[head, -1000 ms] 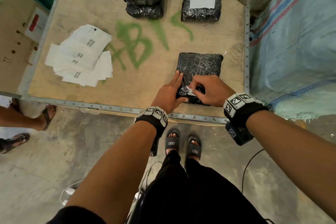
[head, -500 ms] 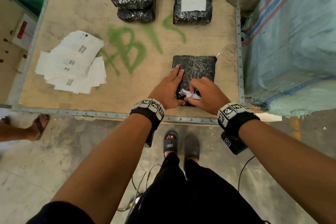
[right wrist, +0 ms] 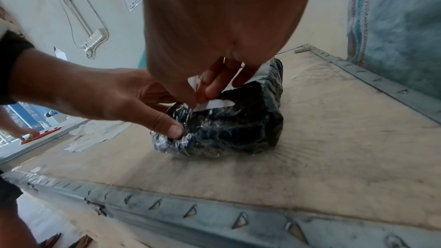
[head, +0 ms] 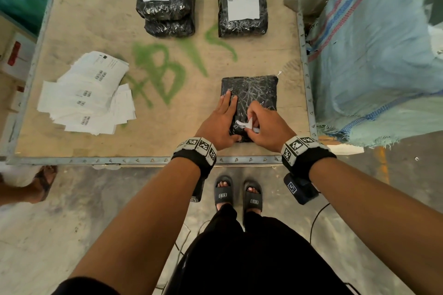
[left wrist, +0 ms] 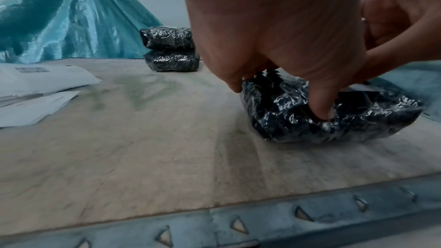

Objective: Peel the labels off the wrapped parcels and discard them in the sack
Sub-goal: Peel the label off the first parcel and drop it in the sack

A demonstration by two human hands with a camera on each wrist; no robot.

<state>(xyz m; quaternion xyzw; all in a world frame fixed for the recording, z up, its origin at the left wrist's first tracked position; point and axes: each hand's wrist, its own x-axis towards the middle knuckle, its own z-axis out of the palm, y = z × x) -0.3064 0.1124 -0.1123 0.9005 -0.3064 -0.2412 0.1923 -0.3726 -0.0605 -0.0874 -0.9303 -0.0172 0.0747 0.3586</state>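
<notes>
A black wrapped parcel [head: 256, 93] lies near the table's front right corner. My left hand [head: 225, 117] rests on its left side, fingers straight on top. In the left wrist view the thumb [left wrist: 319, 108] presses into the parcel's [left wrist: 358, 120] near end. My right hand [head: 253, 124] pinches a white label strip [head: 242, 124] partly lifted off the near end of the parcel's top. The right wrist view shows the strip [right wrist: 217, 104] between finger and thumb of my right hand [right wrist: 203, 97], still stuck to the parcel [right wrist: 238, 131]. The blue woven sack [head: 374, 55] stands to the right of the table.
At the back, two stacked parcels [head: 167, 0] and a single one [head: 242, 7] carry white labels. A pile of loose labels [head: 88, 93] lies at the table's left. The metal rim [head: 119, 160] runs along the front edge. Another person's sandalled foot [head: 45, 179] is on the floor at left.
My right hand has lifted the white strip a little higher off the parcel. My left hand keeps holding the parcel down in the same spot.
</notes>
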